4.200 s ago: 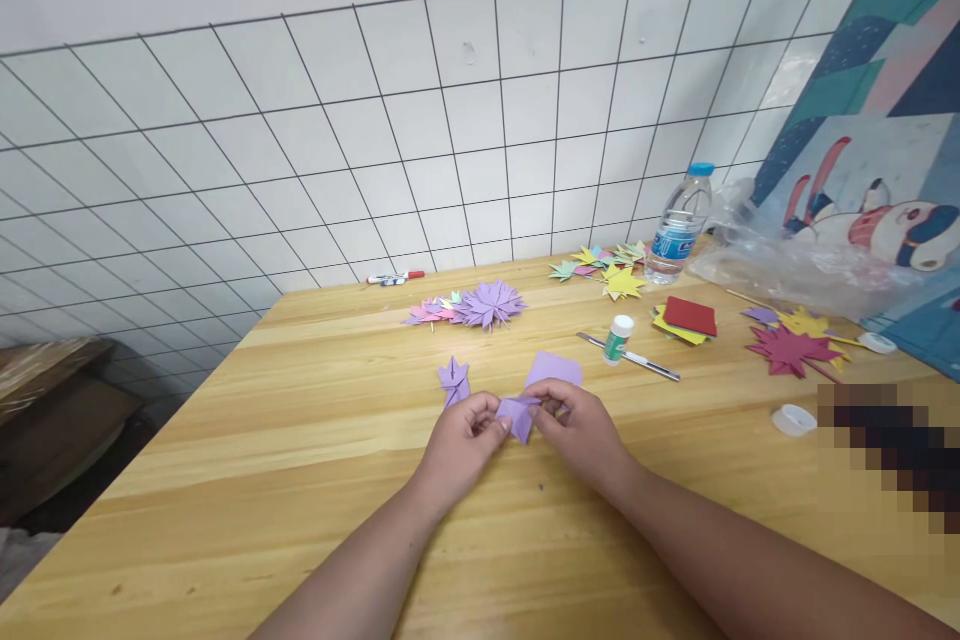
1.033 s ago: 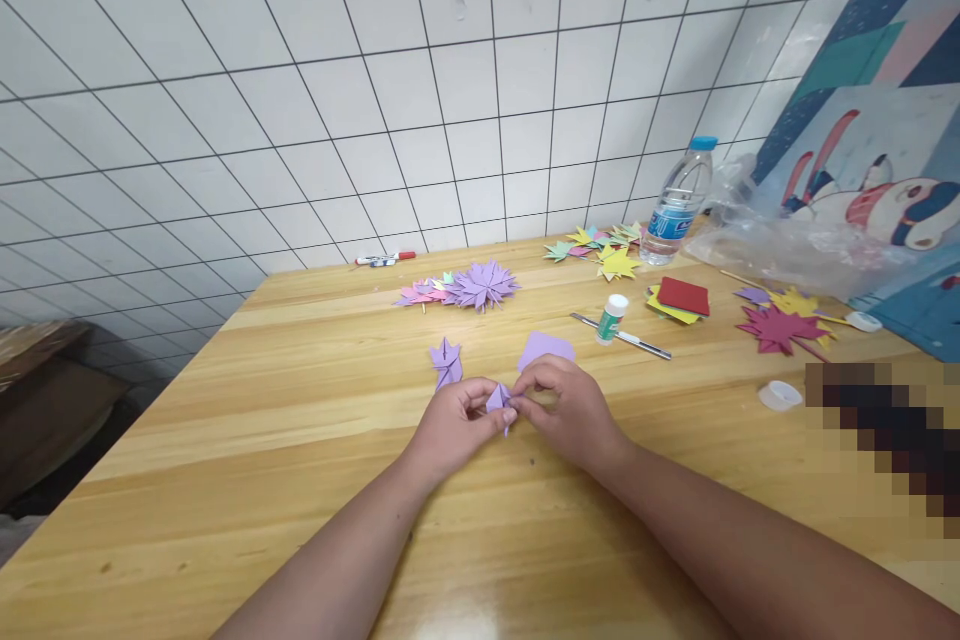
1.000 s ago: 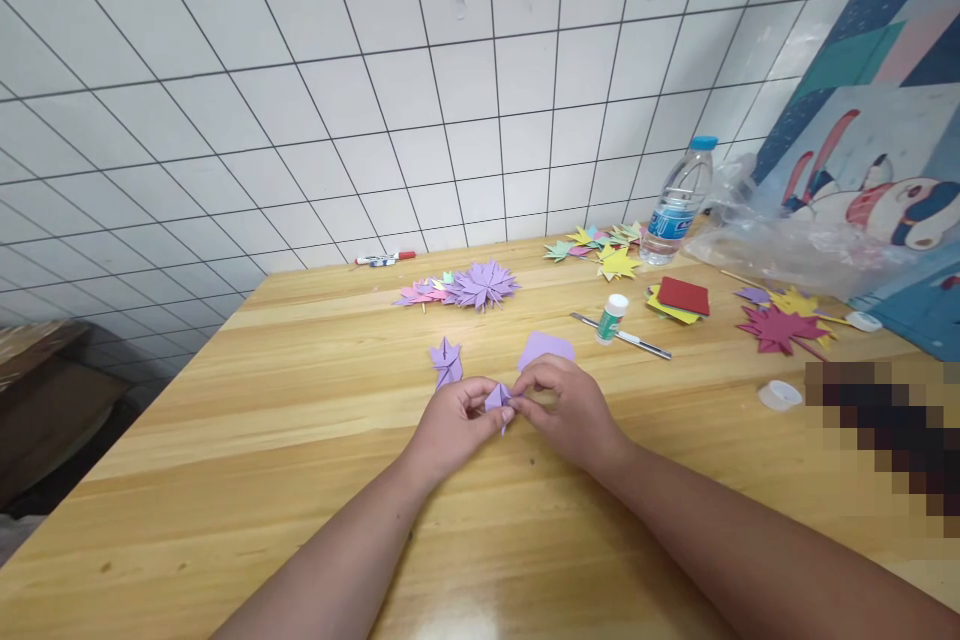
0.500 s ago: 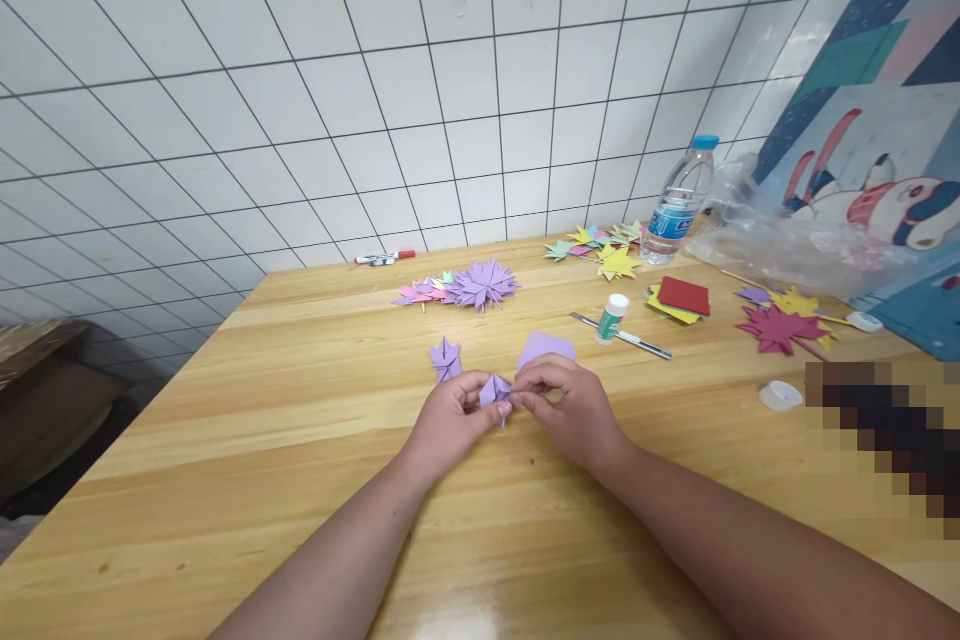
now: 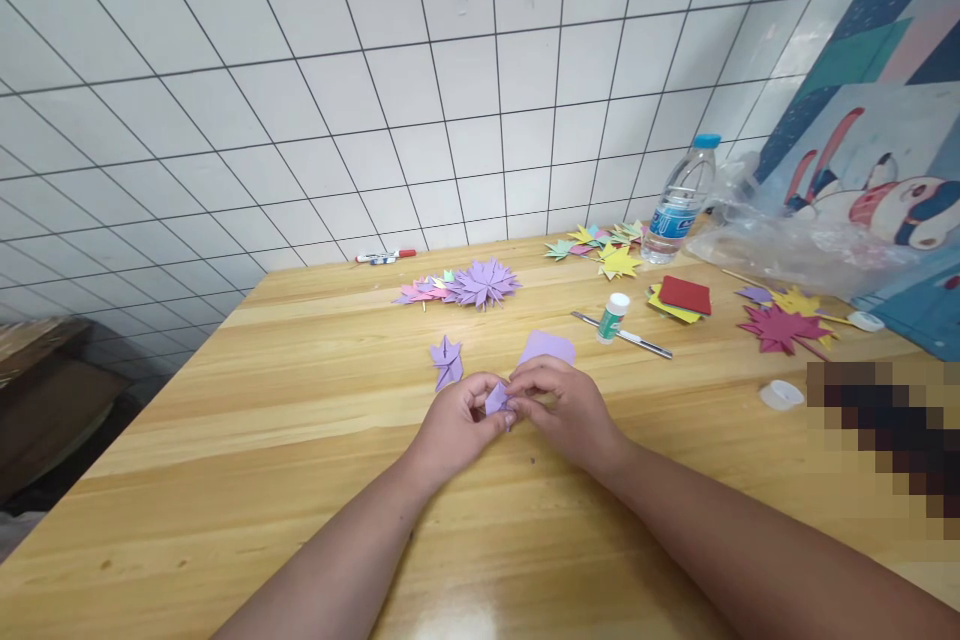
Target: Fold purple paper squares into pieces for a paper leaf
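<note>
A small folded piece of purple paper (image 5: 496,399) is held between my two hands, just above the wooden table. My left hand (image 5: 459,423) is closed on its left side, thumb in front. The fingertips of my right hand (image 5: 564,407) pinch its right edge, partly hiding it. Behind my left hand lies a folded purple paper piece (image 5: 447,362) with pointed tips. A flat purple sheet (image 5: 550,346) rests on the table just behind my right hand, which covers its near part.
A glue stick (image 5: 613,316) stands by a craft knife (image 5: 634,339). Farther right are stacked coloured papers (image 5: 684,296), a water bottle (image 5: 681,199), a white cap (image 5: 781,395) and a magenta paper leaf (image 5: 781,328). Purple paper flowers (image 5: 484,284) and markers (image 5: 385,257) lie toward the wall.
The folded purple paper has turned slightly in my hands and shifted a little to the right. My right fingertips have moved up over its edge. The other things are unmoved.
</note>
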Available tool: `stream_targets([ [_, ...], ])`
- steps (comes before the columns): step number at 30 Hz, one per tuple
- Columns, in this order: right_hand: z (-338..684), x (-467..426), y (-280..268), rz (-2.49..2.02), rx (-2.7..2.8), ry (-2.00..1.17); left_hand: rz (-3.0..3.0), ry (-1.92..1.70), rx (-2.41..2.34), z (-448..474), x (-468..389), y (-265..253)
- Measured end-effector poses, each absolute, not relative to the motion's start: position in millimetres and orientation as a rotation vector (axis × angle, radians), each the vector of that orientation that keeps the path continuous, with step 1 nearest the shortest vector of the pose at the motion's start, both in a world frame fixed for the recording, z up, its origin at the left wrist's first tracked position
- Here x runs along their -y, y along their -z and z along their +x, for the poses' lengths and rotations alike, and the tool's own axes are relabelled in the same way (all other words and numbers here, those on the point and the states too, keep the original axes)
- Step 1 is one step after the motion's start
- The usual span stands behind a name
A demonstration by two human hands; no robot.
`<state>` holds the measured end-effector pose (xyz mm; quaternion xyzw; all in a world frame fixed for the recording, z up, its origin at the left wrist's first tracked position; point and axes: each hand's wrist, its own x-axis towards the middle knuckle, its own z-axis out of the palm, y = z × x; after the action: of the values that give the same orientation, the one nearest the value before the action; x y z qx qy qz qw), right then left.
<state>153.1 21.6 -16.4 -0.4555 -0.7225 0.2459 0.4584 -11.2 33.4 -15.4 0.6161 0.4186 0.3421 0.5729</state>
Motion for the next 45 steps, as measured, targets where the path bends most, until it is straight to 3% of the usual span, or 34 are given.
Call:
stream_targets([
  [31,156.5,-23.7,16.1,-1.012,1.829,-0.591,1.378,-0.758,-0.855,-19.1,-37.5,9.6],
  [45,153.8,-21.2,12.6,-1.105,1.509,-1.159,1.693,-0.801,-1.162,-17.2,-37.2,11.3],
])
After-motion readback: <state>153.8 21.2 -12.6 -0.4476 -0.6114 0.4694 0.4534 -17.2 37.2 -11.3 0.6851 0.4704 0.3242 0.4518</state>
